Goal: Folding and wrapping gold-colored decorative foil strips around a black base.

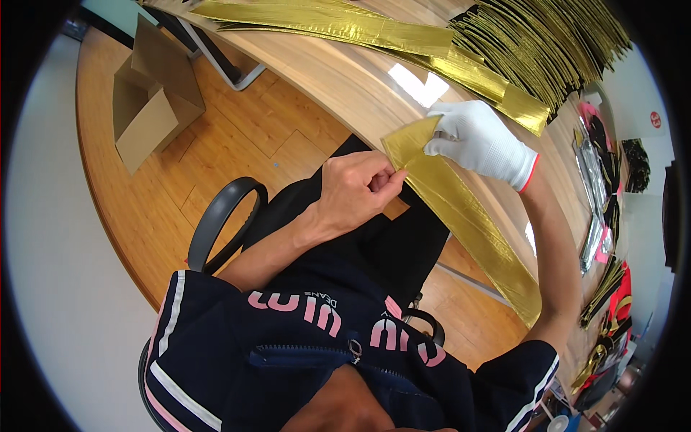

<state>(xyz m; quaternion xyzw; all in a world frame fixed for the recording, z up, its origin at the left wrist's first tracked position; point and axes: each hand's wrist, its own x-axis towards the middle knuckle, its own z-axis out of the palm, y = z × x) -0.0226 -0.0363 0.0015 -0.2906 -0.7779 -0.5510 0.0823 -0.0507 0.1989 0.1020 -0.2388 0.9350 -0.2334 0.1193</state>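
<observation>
My bare left hand (356, 189) was curled, its thumb and forefinger pinching the left edge of the gold strip (471, 227) near its wide upper end. The strip lay just to the right of those fingertips. My right hand (481, 140), in a white glove with a red cuff, held the same end by its upper right edge, thumb apart from the fingers. From between my two hands the strip slanted down to the right, its far end reaching near my right elbow. It ran along the desk (345, 81) edge; I couldn't tell how much of it rested there. Beyond my right hand were more gold strips (324, 27) and a row of folded gold pieces (536, 43).
</observation>
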